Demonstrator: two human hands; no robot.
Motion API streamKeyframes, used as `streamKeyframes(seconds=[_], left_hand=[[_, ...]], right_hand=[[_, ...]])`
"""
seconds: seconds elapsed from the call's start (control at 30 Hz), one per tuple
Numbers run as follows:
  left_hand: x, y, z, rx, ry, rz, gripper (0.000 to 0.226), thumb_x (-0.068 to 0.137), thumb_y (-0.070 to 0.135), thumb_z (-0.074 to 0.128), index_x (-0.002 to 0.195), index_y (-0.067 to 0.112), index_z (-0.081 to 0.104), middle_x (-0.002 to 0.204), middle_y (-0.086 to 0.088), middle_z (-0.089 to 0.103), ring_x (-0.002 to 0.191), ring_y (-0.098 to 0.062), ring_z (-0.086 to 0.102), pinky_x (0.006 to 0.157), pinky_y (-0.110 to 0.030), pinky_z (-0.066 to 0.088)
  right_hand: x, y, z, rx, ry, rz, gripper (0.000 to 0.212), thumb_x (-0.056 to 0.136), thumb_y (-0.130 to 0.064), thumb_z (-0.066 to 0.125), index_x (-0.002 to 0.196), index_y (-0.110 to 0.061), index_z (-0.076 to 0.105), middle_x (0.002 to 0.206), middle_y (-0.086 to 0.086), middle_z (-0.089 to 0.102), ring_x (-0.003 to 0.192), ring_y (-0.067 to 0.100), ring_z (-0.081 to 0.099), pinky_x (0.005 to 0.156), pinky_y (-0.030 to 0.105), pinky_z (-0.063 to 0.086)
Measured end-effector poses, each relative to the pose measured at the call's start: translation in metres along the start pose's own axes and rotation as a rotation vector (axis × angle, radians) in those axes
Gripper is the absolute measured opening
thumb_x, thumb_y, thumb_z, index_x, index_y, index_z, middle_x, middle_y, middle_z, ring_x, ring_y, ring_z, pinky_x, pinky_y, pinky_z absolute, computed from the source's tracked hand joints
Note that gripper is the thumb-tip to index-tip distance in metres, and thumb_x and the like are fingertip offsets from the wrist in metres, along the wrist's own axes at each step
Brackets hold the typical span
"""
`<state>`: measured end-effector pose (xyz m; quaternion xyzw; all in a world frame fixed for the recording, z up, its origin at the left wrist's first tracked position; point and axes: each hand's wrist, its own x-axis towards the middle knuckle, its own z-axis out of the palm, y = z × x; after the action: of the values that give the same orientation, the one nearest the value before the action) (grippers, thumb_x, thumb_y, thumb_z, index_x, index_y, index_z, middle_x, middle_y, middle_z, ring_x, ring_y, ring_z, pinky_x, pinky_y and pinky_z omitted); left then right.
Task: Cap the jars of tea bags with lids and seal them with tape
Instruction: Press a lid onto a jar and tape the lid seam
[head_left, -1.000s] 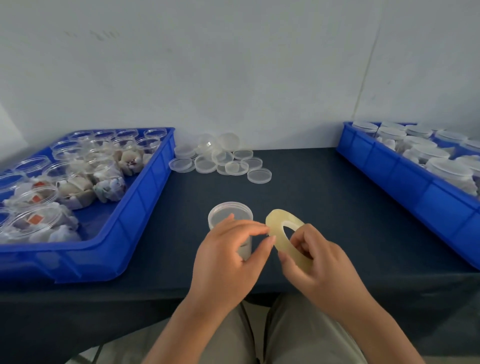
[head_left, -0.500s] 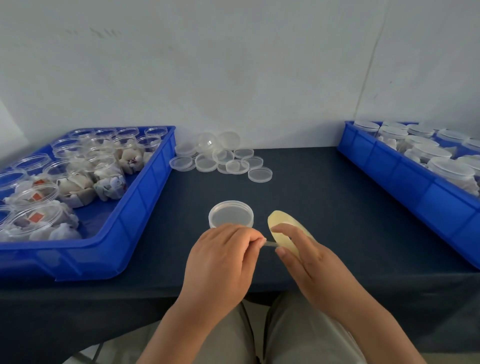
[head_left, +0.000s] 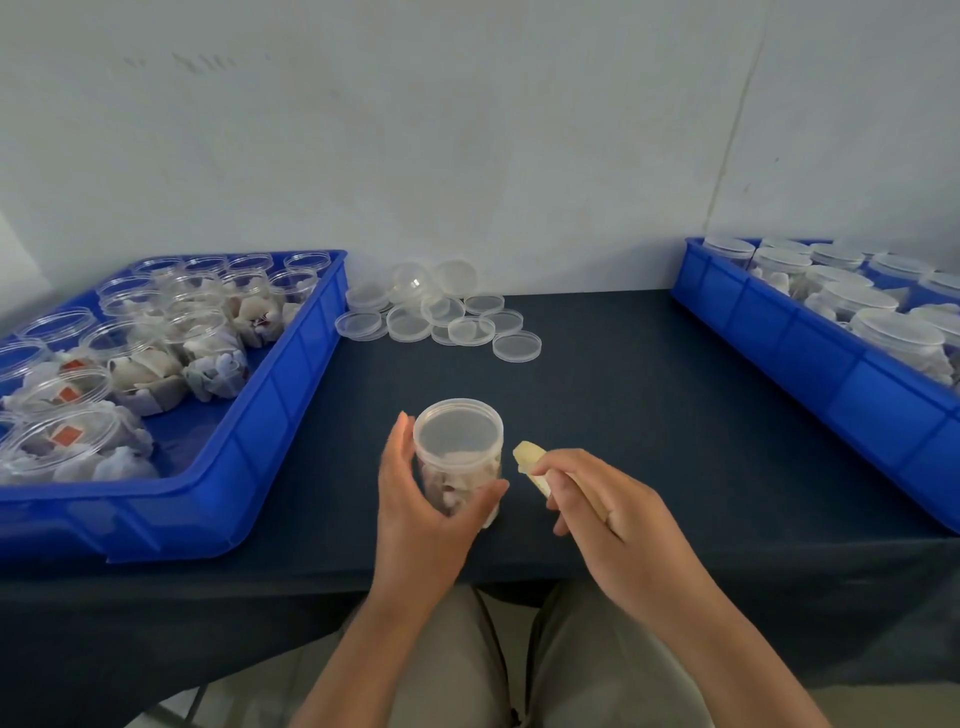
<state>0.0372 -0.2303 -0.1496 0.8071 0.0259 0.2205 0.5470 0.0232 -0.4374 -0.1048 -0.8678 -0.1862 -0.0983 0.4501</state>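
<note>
Capped jar gripped, tape beside it, seal not on yet.
I had left hand (head_left: 421, 519) fingers curled round the upright jar (head_left: 460, 457) at near centre. Right hand (head_left: 613, 530) pinched the tape roll (head_left: 530, 460) edge-on, just right of the jar, nothing between. Spare lids (head_left: 441, 317) far, left bin (head_left: 280, 415) and right bin (head_left: 831, 379) flanking.
</note>
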Motion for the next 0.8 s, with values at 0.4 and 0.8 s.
streamKeyframes(seconds=[0.4,0.8], left_hand=[[0.011,0.015,-0.011,-0.001,-0.313,0.099,0.091,0.088,0.075,0.062,0.162,0.059,0.011,0.146,0.044,0.043,0.135,0.021,0.043,0.095,-0.002,0.043],[0.009,0.024,0.001,0.110,-0.228,0.253,0.087,0.072,0.085,0.076,0.142,0.045,0.043,0.133,0.021,0.059,0.122,-0.008,0.063,0.089,-0.031,0.059]], right_hand=[[0.002,0.001,-0.010,-0.054,-0.094,0.145,0.021,0.108,-0.048,0.045,0.104,-0.045,0.066,0.102,-0.021,0.067,0.102,-0.001,0.063,0.081,0.014,0.048],[0.001,-0.001,-0.008,-0.151,-0.104,0.146,0.021,0.103,-0.049,0.048,0.099,-0.039,0.066,0.087,-0.014,0.059,0.085,0.005,0.058,0.069,0.020,0.042]])
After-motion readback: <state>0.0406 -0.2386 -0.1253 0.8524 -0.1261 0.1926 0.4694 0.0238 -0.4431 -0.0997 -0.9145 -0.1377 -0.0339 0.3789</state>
